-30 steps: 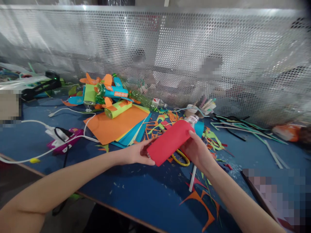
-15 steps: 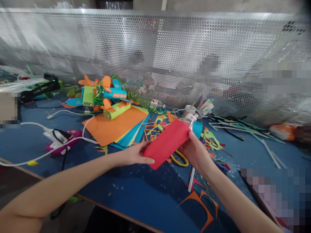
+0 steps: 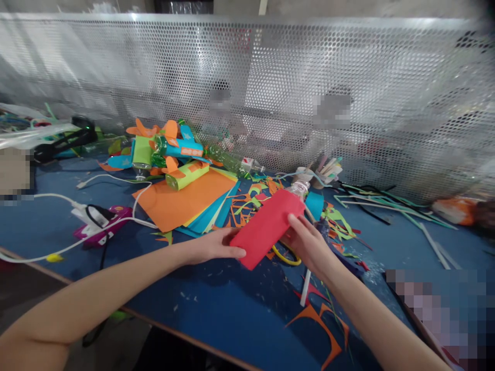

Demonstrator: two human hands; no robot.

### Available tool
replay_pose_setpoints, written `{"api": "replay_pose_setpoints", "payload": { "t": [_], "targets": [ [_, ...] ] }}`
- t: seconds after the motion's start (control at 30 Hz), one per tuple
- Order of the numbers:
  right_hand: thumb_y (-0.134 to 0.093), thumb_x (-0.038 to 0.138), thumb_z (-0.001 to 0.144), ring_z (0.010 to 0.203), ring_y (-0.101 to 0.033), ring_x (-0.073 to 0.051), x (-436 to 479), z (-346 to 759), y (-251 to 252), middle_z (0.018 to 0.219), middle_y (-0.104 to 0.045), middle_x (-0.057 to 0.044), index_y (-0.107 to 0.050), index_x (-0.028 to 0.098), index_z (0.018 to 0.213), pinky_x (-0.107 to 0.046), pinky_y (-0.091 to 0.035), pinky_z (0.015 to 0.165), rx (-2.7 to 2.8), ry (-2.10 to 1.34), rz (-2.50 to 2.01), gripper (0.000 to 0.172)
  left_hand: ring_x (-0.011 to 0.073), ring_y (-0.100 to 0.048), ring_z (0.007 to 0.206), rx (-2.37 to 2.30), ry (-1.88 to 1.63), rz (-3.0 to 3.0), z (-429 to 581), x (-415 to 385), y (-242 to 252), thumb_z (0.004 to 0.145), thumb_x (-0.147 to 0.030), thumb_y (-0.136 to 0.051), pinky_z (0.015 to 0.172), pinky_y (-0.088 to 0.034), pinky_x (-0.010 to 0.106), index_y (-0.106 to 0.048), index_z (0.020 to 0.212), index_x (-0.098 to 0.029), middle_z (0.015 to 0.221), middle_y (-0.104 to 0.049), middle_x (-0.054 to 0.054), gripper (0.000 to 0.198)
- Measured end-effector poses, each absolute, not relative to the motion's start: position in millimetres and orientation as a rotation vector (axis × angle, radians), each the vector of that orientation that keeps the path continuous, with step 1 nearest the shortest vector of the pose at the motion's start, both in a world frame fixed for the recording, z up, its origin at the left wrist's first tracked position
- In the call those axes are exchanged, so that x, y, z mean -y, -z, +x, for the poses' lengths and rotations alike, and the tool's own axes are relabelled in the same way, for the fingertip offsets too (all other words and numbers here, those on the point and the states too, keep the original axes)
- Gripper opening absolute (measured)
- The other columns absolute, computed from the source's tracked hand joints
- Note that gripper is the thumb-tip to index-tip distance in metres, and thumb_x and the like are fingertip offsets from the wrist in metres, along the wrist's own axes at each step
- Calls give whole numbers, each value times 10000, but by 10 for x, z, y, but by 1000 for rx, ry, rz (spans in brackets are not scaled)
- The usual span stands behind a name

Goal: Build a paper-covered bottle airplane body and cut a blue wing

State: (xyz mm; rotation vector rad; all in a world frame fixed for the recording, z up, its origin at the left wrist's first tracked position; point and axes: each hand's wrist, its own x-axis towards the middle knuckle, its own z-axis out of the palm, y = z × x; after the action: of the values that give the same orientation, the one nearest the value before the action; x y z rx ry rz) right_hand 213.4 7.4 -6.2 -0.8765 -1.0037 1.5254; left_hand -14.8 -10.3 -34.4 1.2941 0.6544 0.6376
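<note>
Between my two hands, above the blue table, is a clear plastic bottle (image 3: pixel 300 187) with red paper (image 3: pixel 267 228) wrapped round its body. It tilts with the neck up and to the right. My left hand (image 3: pixel 221 246) grips the lower left end, thumb on top and fingers underneath. Near the neck end my right hand (image 3: pixel 307 239) holds the other side, its thumb pressing on the paper's edge; its other fingers are partly hidden behind. Just beyond the right hand is a blue paper piece (image 3: pixel 315 205). Yellow scissor handles (image 3: pixel 286 256) show below the bottle.
Orange sheets (image 3: pixel 185 198) lie over blue and yellow ones. Paper-covered bottle planes (image 3: pixel 183 148) are piled behind them. Scraps (image 3: pixel 253 198) litter the middle, and a white glue stick (image 3: pixel 306 288) lies in front. A purple power strip (image 3: pixel 102 226) is at left; a perforated metal screen (image 3: pixel 232 67) stands behind.
My right thumb has shifted left along the red paper's edge, and the right hand has moved slightly left. The bottle has turned a little; my left hand keeps its grip.
</note>
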Motion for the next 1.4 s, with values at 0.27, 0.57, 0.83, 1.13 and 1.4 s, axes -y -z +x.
{"api": "replay_pose_setpoints", "payload": {
  "t": [0.27,0.57,0.83,1.13,1.4],
  "targets": [
    [-682,326,709,743,-648,-153,-112,2172,93,835,-699,19,-638,244,895,-275,-541,678,852,-1566,-954,208,226,-510,1124,-623,-616,983,-127,117,311,752,-305,-659,982,-372,380,-485,1240,-180,1251,-517,108,533],
    [-622,293,731,710,-636,-144,-106,2158,54,812,-695,20,-633,242,868,-246,-535,646,800,-1604,-965,147,243,-477,1160,-521,-611,984,-127,117,332,679,-109,-660,990,-351,377,-449,1272,-196,1306,-462,119,635],
    [-572,352,762,820,-648,-172,-102,2154,29,898,-705,16,-640,250,925,-267,-533,698,819,-1629,-935,205,203,-558,1013,-628,-656,1281,-162,115,395,690,-190,-714,926,-384,398,-240,1384,-288,1131,-566,98,847],
    [-639,408,742,903,-649,-208,-109,2182,115,1031,-680,-42,-599,233,1040,-320,-550,759,914,-1609,-955,348,223,-571,992,-659,-752,1432,-128,104,508,679,-265,-726,904,-409,415,-330,1347,-248,1103,-568,102,777],
    [-696,338,704,900,-648,-209,-47,2148,76,1029,-682,-18,-598,264,1033,-349,-539,788,966,-1585,-885,351,270,-437,1206,-421,-622,1320,-140,164,328,593,-241,-786,997,-325,465,-116,1406,-325,1328,-414,130,1057]
  ]
}}
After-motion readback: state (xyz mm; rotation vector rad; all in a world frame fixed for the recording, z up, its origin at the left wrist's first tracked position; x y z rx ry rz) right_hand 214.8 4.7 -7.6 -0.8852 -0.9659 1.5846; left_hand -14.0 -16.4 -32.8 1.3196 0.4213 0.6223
